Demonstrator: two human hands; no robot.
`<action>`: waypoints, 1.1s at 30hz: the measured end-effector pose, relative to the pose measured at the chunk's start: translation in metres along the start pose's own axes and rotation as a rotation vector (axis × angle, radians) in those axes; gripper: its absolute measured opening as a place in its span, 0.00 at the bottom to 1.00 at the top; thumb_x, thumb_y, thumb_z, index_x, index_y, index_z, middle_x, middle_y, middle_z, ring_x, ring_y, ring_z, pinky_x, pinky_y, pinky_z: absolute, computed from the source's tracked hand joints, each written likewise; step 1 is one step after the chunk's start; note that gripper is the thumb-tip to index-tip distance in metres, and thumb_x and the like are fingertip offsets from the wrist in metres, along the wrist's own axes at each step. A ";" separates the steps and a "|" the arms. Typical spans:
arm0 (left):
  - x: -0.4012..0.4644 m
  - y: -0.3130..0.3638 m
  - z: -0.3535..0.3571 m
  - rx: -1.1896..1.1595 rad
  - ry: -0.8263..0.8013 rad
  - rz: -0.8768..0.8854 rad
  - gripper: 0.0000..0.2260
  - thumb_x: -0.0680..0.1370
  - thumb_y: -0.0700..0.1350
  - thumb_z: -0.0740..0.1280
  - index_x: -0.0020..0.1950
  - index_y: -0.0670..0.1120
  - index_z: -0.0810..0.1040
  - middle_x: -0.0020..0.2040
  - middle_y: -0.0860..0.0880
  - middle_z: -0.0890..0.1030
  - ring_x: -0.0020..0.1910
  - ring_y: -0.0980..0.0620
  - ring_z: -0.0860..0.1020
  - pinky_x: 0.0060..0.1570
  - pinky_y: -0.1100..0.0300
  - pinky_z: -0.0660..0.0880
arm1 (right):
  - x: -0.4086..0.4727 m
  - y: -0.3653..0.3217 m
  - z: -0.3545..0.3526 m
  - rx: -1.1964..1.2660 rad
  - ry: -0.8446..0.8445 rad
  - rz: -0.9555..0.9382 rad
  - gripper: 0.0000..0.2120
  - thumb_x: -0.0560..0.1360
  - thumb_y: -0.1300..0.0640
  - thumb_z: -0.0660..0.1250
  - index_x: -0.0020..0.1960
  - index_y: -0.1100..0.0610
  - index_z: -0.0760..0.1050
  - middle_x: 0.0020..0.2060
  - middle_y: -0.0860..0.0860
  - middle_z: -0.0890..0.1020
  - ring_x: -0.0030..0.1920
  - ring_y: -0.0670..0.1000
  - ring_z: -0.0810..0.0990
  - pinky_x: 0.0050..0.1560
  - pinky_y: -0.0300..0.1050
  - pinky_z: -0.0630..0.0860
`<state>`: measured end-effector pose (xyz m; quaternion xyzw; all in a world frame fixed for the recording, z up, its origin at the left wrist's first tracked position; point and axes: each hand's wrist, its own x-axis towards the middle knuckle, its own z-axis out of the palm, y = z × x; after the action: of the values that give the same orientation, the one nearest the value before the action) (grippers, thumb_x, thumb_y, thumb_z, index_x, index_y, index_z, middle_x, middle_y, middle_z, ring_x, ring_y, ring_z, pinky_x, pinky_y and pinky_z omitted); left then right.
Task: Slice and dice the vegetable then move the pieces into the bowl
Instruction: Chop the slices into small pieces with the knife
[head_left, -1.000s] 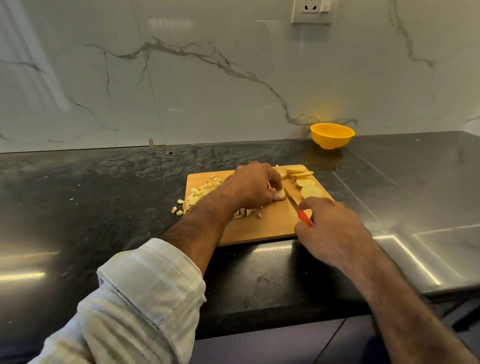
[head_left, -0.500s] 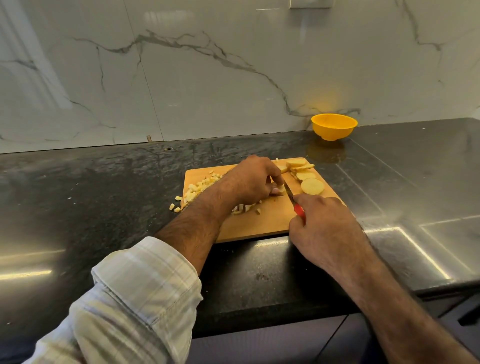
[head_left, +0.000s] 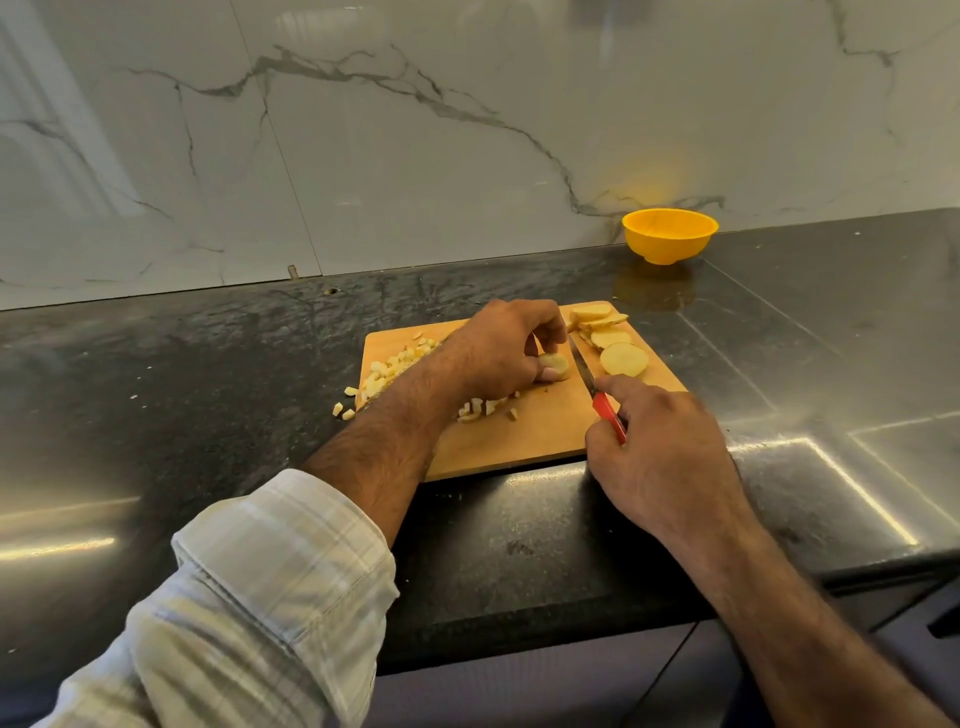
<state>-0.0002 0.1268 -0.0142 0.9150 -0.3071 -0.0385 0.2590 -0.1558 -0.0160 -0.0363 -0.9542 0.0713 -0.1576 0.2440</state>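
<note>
On the dark table (head_left: 156, 395) sat the cutting board (head_left: 519, 441); the yellow bowl (head_left: 669, 235) waited beyond its far right corner. Mid-board, the left hand (head_left: 498, 353) pinched a slice (head_left: 554, 364) (firm, probably slippery, best held by its edges). The right hand (head_left: 660, 457) gripped the knife (head_left: 597, 387). I saw no writing.

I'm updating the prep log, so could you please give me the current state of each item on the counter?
Yellow bowl: upright by the wall, apparently empty.
Cutting board: flat on the counter.
Round slices: uncut, at the board's far right.
Diced pieces: heaped at the board's left, a few spilled off.
Knife: gripped by the right hand.
Left hand: pinching a slice.
</note>
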 end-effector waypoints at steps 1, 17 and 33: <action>0.000 0.000 0.000 -0.003 0.001 0.001 0.16 0.78 0.44 0.77 0.63 0.53 0.78 0.56 0.55 0.81 0.54 0.55 0.81 0.55 0.56 0.82 | 0.000 0.001 0.000 0.014 -0.004 0.006 0.25 0.82 0.48 0.64 0.78 0.46 0.69 0.59 0.49 0.82 0.57 0.50 0.78 0.58 0.51 0.81; -0.002 -0.001 -0.002 -0.011 -0.035 -0.014 0.19 0.79 0.43 0.76 0.65 0.55 0.74 0.55 0.56 0.79 0.56 0.55 0.78 0.54 0.59 0.78 | 0.001 0.013 0.005 0.092 0.023 0.000 0.24 0.81 0.46 0.64 0.77 0.44 0.70 0.56 0.48 0.82 0.54 0.49 0.78 0.54 0.51 0.83; -0.007 -0.008 -0.013 -0.067 0.155 0.050 0.15 0.76 0.40 0.79 0.58 0.53 0.81 0.52 0.56 0.82 0.49 0.57 0.80 0.48 0.60 0.79 | -0.009 0.016 -0.001 0.160 0.037 -0.039 0.21 0.80 0.49 0.67 0.73 0.44 0.76 0.40 0.43 0.80 0.36 0.47 0.79 0.35 0.38 0.76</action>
<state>0.0020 0.1421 -0.0076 0.8981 -0.3072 0.0286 0.3133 -0.1656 -0.0283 -0.0451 -0.9298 0.0442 -0.1852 0.3151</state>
